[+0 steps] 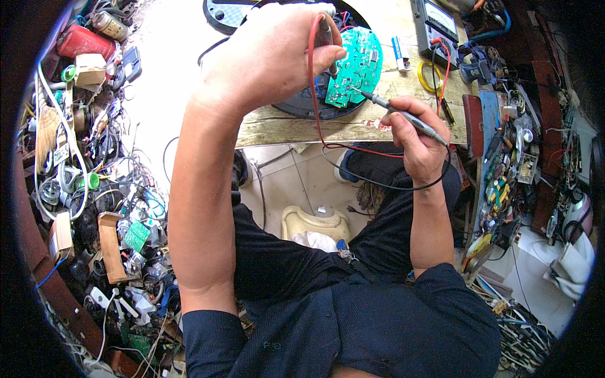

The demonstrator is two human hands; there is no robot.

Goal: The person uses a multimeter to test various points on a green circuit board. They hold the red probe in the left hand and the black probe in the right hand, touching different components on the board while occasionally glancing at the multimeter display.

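A green circuit board (358,66) lies in a round black housing (296,104) on the wooden table. My left hand (265,60) is above the housing, its fingers closed round a test probe (325,31) with a red lead. That probe points down to the board's left side; its tip is hard to make out. My right hand (417,135) grips a grey test probe (397,110) with a black lead, like a pen. Its thin tip reaches the board's lower edge area; whether it touches cannot be told. Part of the housing is hidden behind my left hand.
An analog multimeter (436,33) with a red plug stands at the table's far right. Near it are a small blue-and-white box (400,53) and a yellow ring (429,77). Cluttered electronic parts (135,236) fill the left side. Both leads hang past the table edge (277,133).
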